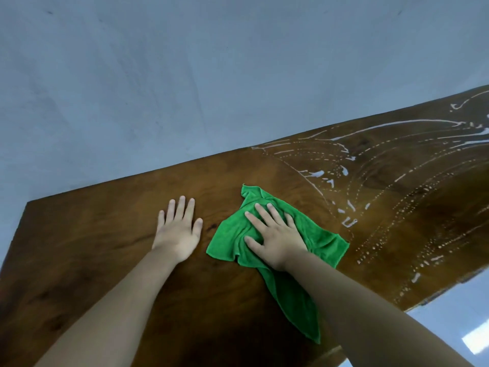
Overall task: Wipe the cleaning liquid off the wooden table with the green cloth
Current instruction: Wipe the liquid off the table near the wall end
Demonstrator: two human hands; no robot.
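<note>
Nearest: one green cloth (227, 242), its loose tail trailing toward you beside your right forearm. Its bunched body lies on the dark wooden bench (132, 260) under your right grip (275, 234), which is released, fingers spread straight and pressing flat on the fabric. Just to its left is your left grip (178, 231), likewise released, palm down on bare wood, apart from the cloth. Farther off, right of the cloth: cleaning liquid (317, 174) in white streaks and dotted arcs, reaching the bench's far edge below a pale blue-grey wall (185, 75).
</note>
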